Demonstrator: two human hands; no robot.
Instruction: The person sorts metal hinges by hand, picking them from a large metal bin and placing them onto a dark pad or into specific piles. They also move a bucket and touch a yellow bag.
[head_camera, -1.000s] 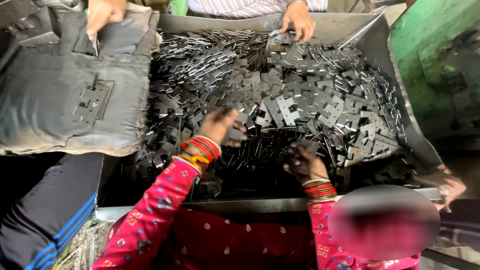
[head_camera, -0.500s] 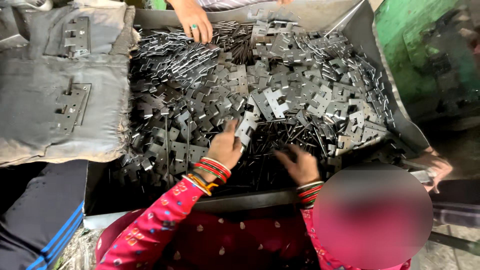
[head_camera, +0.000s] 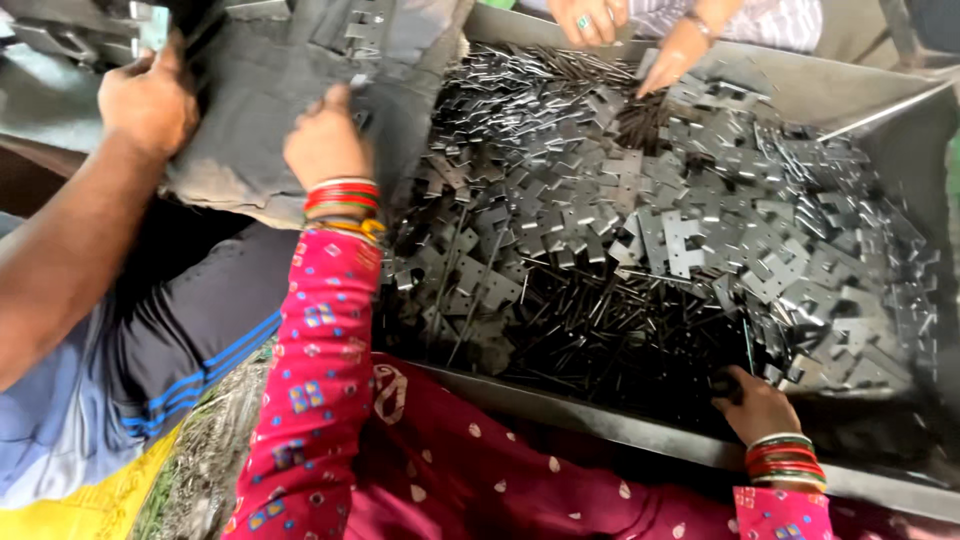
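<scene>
Honestly, it looked like the sorting step; her left hand (head_camera: 325, 140) lay curled on the grey padded cloth (head_camera: 260, 120) beside the metal bin (head_camera: 890, 110), whether pinching anything I couldn't tell; her right hand (head_camera: 755, 405) was closed down into the flat metal plates and pins (head_camera: 620, 250), so next needed a clean lift.

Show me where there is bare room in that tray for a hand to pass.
Little is free. The metal tray shows bare wall only at its far right corner. Flat metal plates cover the middle and right; thin rods fill the near side by the right hand. The left hand rests on grey cloth, beside another person's hand.
</scene>
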